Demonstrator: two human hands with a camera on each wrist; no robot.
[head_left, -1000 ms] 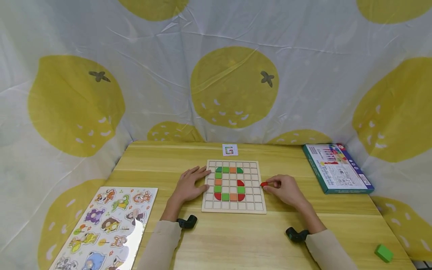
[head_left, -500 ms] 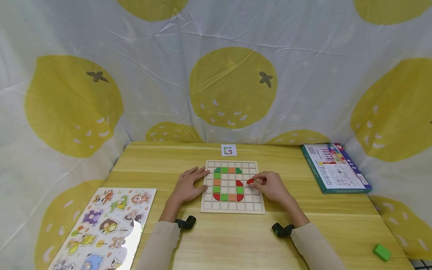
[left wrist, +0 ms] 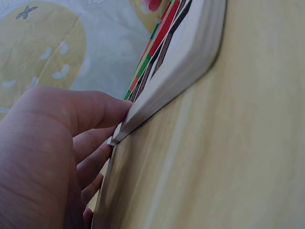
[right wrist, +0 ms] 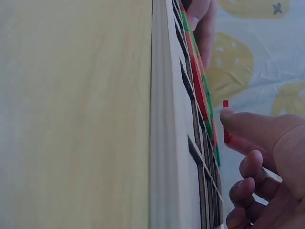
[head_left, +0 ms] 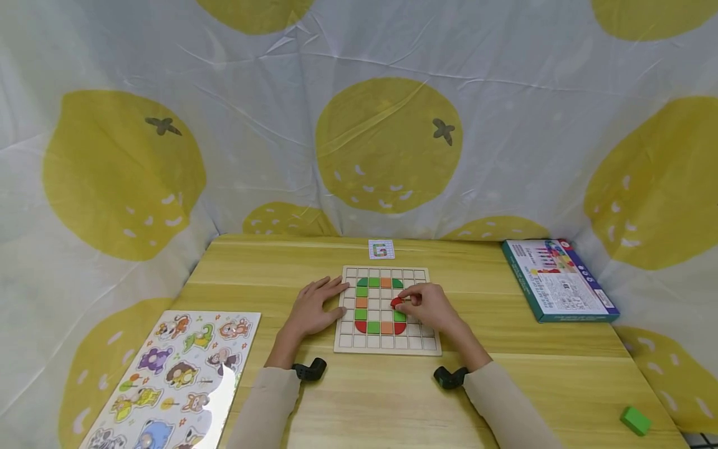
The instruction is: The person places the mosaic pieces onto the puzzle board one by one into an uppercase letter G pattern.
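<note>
Near the middle of the table lies a square wooden grid board [head_left: 423,343] with green, orange and red tiles set in a loop. My left hand [head_left: 311,308] rests against the board's left edge, fingers extended and fingertips on the rim; the left wrist view shows its thumb [left wrist: 116,109] at the board's side. Above the right part of the loop, my right hand [head_left: 433,305] pinches a thin red tile [right wrist: 226,103] between thumb and index finger. The right wrist view shows this tile raised off the board, its other fingers loosely curled. That hand and tile cover some squares.
A small pattern card [head_left: 381,249] lies behind the board. An animal puzzle board [head_left: 210,362] is at front left, a flat game box [head_left: 561,280] at back right, and a green block [head_left: 636,421] near the right front edge. A lemon-print curtain [head_left: 269,143] surrounds the table.
My right hand has moved left from beside the board's right edge to over the loop of tiles, carrying the red tile. My left hand has stayed at the board's left edge.
</note>
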